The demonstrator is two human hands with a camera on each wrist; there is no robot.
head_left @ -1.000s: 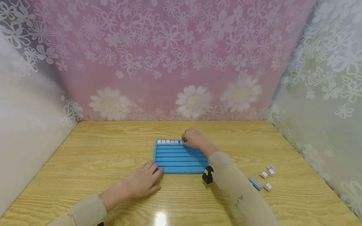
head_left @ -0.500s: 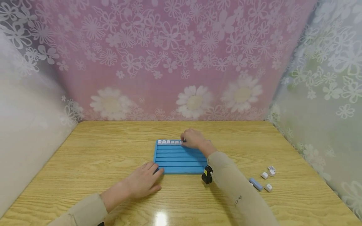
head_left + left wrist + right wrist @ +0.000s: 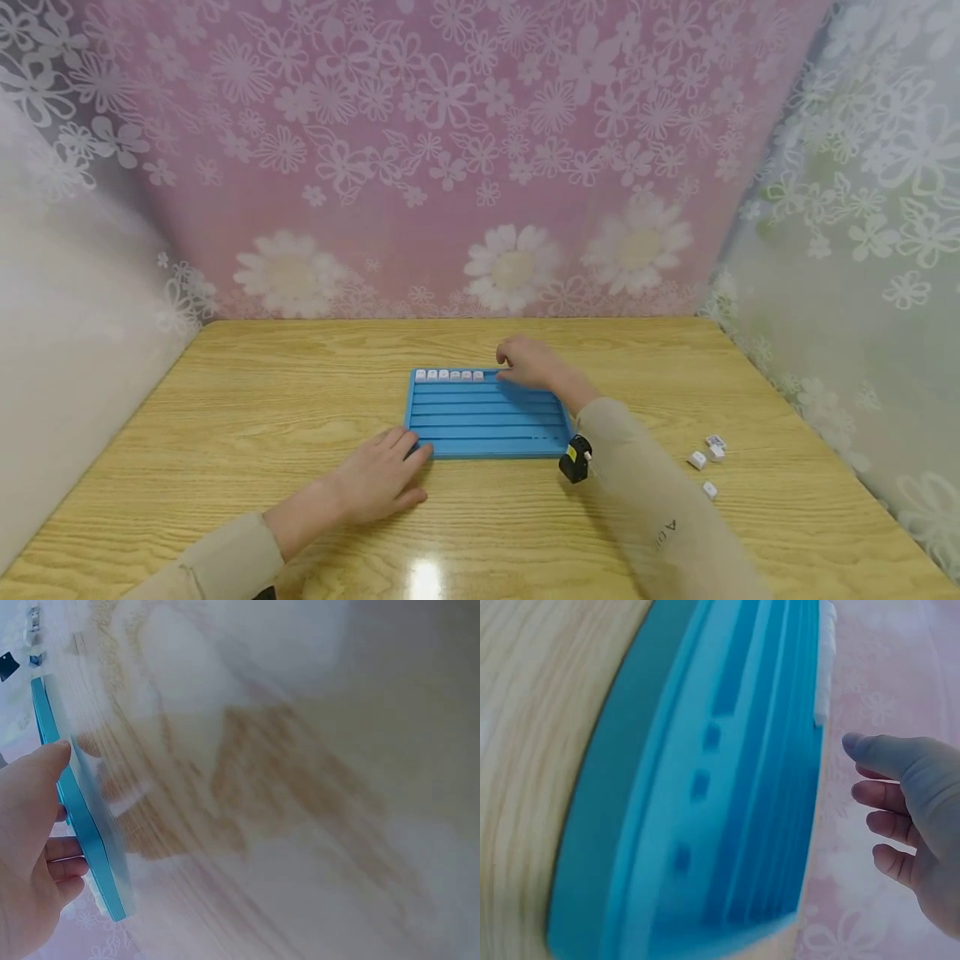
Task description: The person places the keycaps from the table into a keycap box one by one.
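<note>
A blue grooved tray (image 3: 483, 414) lies mid-table on the wooden table (image 3: 247, 392). Several white tiles (image 3: 448, 376) stand in a row at the left of its far groove. My right hand (image 3: 528, 363) hovers over the tray's far edge, just right of that row, with relaxed fingers and nothing in them; the right wrist view shows this hand (image 3: 907, 810) beside the tray (image 3: 727, 787) and the tiles (image 3: 825, 667). Flat on the table, my left hand (image 3: 378, 481) touches the tray's near left corner, and its fingertips (image 3: 56, 761) meet the tray edge (image 3: 82, 825).
A few loose white tiles (image 3: 707, 456) lie at the right of the table, one more (image 3: 709, 490) nearer me. Flowered curtains close the table in at the back and on both sides.
My right hand has drawn to the right, away from the tile row, whose last tile now stands uncovered. The left hand has stayed put.
</note>
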